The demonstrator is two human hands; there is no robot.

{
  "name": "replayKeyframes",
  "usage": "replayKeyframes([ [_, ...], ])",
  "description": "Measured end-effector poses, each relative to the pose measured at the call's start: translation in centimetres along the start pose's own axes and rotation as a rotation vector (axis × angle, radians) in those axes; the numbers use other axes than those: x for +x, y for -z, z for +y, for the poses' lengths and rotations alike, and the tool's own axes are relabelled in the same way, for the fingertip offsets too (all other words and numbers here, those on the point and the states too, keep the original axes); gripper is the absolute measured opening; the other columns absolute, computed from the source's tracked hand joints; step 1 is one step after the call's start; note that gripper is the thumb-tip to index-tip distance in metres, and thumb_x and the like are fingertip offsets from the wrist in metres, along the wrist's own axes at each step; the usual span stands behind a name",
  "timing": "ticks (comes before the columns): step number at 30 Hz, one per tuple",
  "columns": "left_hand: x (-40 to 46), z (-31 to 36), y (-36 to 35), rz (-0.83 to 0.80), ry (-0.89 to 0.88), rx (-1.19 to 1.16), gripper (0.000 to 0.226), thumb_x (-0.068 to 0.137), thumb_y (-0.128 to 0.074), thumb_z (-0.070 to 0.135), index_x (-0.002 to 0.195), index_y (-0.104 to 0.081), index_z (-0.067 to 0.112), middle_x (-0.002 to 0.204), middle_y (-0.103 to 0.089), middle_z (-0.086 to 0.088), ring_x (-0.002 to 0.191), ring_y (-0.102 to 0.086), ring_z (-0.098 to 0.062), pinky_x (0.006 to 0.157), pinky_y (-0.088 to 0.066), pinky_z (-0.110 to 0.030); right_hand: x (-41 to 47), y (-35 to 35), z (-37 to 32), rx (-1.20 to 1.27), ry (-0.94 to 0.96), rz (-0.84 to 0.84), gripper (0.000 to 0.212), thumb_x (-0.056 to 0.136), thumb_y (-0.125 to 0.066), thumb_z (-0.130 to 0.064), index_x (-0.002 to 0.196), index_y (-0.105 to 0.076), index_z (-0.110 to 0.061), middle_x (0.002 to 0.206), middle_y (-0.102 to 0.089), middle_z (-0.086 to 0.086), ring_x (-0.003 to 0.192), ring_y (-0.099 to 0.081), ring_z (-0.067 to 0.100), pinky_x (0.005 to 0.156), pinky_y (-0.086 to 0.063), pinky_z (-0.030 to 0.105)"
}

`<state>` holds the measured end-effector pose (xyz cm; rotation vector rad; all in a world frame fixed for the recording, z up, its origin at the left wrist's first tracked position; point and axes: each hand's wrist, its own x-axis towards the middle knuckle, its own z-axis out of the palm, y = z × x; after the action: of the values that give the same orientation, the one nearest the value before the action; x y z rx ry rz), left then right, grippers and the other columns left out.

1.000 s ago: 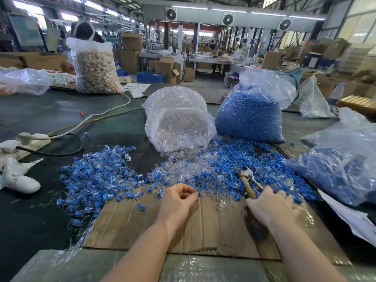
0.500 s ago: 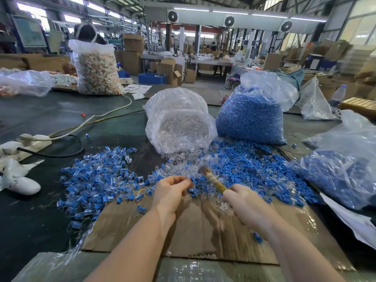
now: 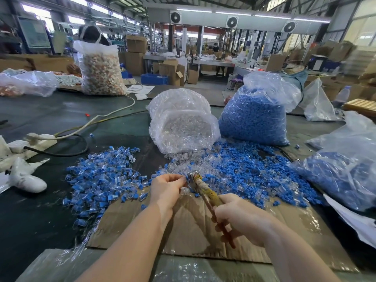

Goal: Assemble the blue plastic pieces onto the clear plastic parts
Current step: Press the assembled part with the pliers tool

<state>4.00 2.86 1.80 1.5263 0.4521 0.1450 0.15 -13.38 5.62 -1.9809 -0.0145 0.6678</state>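
My left hand (image 3: 165,189) pinches a small clear and blue piece (image 3: 184,181) at its fingertips. My right hand (image 3: 242,218) grips the handles of a pair of pliers (image 3: 205,190), whose metal jaws touch that piece. Loose blue pieces (image 3: 250,169) and clear parts (image 3: 179,166) lie mixed just beyond my hands. A heap of joined blue-and-clear pieces (image 3: 103,176) lies to the left.
A cardboard sheet (image 3: 193,224) lies under my hands. Behind stand an open bag of clear parts (image 3: 183,123) and a bag of blue pieces (image 3: 256,117). Another blue-filled bag (image 3: 345,169) sits right. A power strip and cables (image 3: 42,139) lie left.
My right hand lifted the pliers from the right side of the pile and brought the jaws left to the piece in my left hand. My left hand stayed near the cardboard's far edge.
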Motion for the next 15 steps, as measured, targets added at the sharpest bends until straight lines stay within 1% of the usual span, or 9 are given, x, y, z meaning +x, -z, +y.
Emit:
replayKeyframes([
  [3,-0.04,0.13,0.07,0.008,-0.015,0.024,0.005,0.083,-0.067,0.014,0.079,-0.068,0.016,0.079,-0.068,-0.005,0.068,-0.058,-0.015,0.063,-0.046,-0.028,-0.08,-0.22,-0.11,-0.015,0.014,-0.021,0.016,0.081,-0.041,0.003,0.081,-0.045,-0.012,0.068,-0.042,0.0,0.065,-0.042,0.015,0.062,-0.038,0.03],
  [7,-0.08,0.28,0.05,0.013,0.011,0.018,0.004,0.084,-0.067,0.013,0.08,-0.069,0.014,0.082,-0.069,-0.008,0.078,-0.063,-0.022,0.074,-0.052,-0.036,-0.26,-0.23,-0.27,-0.034,0.04,-0.043,0.017,0.082,-0.04,0.003,0.08,-0.044,-0.013,0.069,-0.041,0.0,0.07,-0.041,0.017,0.062,-0.036,0.028],
  [11,-0.15,0.36,0.15,0.009,0.022,0.02,0.004,0.084,-0.066,0.013,0.081,-0.069,0.013,0.083,-0.069,-0.009,0.077,-0.063,-0.022,0.07,-0.051,-0.034,-0.43,-0.08,-0.57,-0.023,0.057,-0.056,0.02,0.079,-0.04,0.006,0.077,-0.04,-0.014,0.074,-0.041,0.004,0.076,-0.041,0.02,0.062,-0.036,0.029],
  [15,-0.2,0.76,0.29,-0.02,0.063,0.025,0.003,0.084,-0.066,0.013,0.083,-0.068,0.012,0.085,-0.068,-0.009,0.078,-0.06,-0.022,0.075,-0.051,-0.036,-0.64,0.04,-0.71,-0.01,0.063,-0.059,0.02,0.078,-0.041,0.007,0.083,-0.041,-0.011,0.079,-0.041,0.008,0.078,-0.04,0.022,0.065,-0.037,0.031],
])
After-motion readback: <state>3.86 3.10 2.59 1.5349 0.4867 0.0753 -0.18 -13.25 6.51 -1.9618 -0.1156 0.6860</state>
